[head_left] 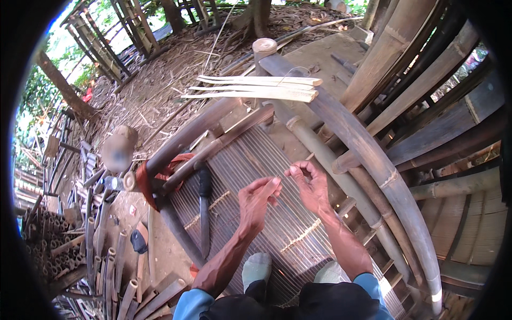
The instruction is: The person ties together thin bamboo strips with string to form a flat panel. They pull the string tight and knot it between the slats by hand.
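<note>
Over the slatted bamboo seat point(277, 213), my two hands are raised close together, with a small gap between them. My left hand point(256, 200) pinches with its thumb against the index finger. In my right hand point(309, 186) the fingertips are also drawn together, thumb toward the left hand. Whatever the pinched fingers hold, if anything, is too thin to make out. A knife point(205, 226) with a black handle point(204, 182) lies on the slats to the left of my left hand. Farther off, several pale split bamboo strips point(256, 90) rest across the bamboo frame.
A thick curved bamboo rail point(368, 154) runs along the right. Bamboo poles point(394, 48) lean behind it. Red cloth point(146, 184) is tied round the frame's left corner. On the left lie cut bamboo pieces point(114, 266) and a dark-wrapped tool point(140, 241). My feet point(257, 269) stand on the slats.
</note>
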`<state>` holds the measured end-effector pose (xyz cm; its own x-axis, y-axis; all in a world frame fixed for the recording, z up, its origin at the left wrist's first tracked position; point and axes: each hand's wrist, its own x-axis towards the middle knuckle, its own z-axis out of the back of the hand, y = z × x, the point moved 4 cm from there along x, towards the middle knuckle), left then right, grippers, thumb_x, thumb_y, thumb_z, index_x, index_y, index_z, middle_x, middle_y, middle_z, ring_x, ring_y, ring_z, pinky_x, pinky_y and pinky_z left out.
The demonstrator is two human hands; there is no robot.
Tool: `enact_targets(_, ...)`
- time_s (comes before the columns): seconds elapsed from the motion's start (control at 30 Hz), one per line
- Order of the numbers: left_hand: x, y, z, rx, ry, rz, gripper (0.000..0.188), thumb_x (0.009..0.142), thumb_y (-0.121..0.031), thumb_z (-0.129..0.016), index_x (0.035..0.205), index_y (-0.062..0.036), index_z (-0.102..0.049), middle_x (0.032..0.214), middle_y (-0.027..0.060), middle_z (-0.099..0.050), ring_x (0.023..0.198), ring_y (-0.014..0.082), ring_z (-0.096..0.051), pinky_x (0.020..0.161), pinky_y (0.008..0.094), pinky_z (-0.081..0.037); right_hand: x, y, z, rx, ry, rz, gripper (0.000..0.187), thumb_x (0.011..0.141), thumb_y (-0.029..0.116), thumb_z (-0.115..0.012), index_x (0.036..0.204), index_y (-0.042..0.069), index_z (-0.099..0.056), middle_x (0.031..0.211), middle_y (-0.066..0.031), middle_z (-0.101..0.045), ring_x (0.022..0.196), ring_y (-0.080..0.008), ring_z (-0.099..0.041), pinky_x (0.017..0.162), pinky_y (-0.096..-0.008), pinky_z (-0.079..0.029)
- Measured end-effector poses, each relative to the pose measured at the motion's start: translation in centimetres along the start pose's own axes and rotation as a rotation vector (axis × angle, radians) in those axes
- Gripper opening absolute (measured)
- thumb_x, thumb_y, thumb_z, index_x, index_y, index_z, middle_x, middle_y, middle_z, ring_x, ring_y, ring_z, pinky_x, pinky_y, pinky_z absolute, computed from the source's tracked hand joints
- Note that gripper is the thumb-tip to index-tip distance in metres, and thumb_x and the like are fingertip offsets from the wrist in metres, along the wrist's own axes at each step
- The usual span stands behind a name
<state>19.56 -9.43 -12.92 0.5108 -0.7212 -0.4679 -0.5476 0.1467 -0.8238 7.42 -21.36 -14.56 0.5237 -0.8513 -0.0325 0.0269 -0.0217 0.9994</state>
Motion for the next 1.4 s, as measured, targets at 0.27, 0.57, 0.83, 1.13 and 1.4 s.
enact_targets(0.27, -0.8, -0.3, -1.3, -0.039, 0.049, -0.165, 0.03, 0.093, -0.023, -0.077, 0.107, 0.004, -0.074, 0.091, 0.0093, -0.073, 0.08, 0.0135, -0.066, 0.062, 0.0277, -0.053, -3.6, 5.6, -0.1, -0.144, 0.029, 0.097, 0.014, 0.098, 0.013, -0.068, 0.099, -0.001, -0.069, 0.092, -0.0058, -0.073, 0.09, -0.0113, -0.066, 0.087, -0.03, -0.053)
enact_targets(0.57, -2.4, -1.3, -2.4, -0.125, 0.067, -0.223, 0.031, 0.093, -0.023, -0.078, 0.108, 0.0034, -0.076, 0.091, 0.0063, -0.073, 0.076, 0.0112, -0.064, 0.062, 0.0254, -0.05, -5.0, 6.5, -0.1, -0.164, 0.022, 0.09, 0.013, 0.097, 0.012, -0.068, 0.098, -0.001, -0.071, 0.09, -0.0056, -0.073, 0.086, -0.0102, -0.066, 0.081, -0.0284, -0.053)
enact_targets(0.83, -2.8, -1.3, -1.9, -0.111, 0.086, -0.187, 0.03, 0.093, -0.023, -0.077, 0.11, 0.0019, -0.075, 0.095, 0.006, -0.073, 0.084, 0.013, -0.065, 0.067, 0.0273, -0.05, -5.4, 6.3, -0.5, -0.147, 0.039, 0.033, 0.012, 0.098, 0.01, -0.066, 0.092, 0.0, -0.07, 0.086, -0.005, -0.074, 0.086, -0.0106, -0.069, 0.084, -0.0286, -0.054)
enact_targets(1.13, -2.6, -1.8, -2.1, -0.094, 0.087, -0.216, 0.029, 0.093, -0.022, -0.077, 0.107, 0.0032, -0.074, 0.088, 0.005, -0.071, 0.072, 0.0108, -0.061, 0.065, 0.0254, -0.048, -5.5, 7.3, 0.1, -0.287, 0.064, 0.161, 0.011, 0.092, 0.007, -0.07, 0.099, -0.001, -0.071, 0.092, -0.0098, -0.075, 0.09, -0.0152, -0.071, 0.081, -0.0305, -0.055)
enact_targets(1.4, -3.3, -3.1, -1.5, 0.172, 0.418, -0.113, 0.016, 0.096, -0.014, -0.071, 0.101, 0.0015, -0.072, 0.08, 0.007, -0.07, 0.065, 0.0116, -0.064, 0.056, 0.0226, -0.05, -5.7, 9.6, 1.8, -0.538, 0.245, 0.446, 0.03, 0.092, 0.006, -0.07, 0.122, 0.011, -0.073, 0.111, -0.0117, -0.074, 0.105, -0.0307, -0.071, 0.09, -0.0388, -0.058)
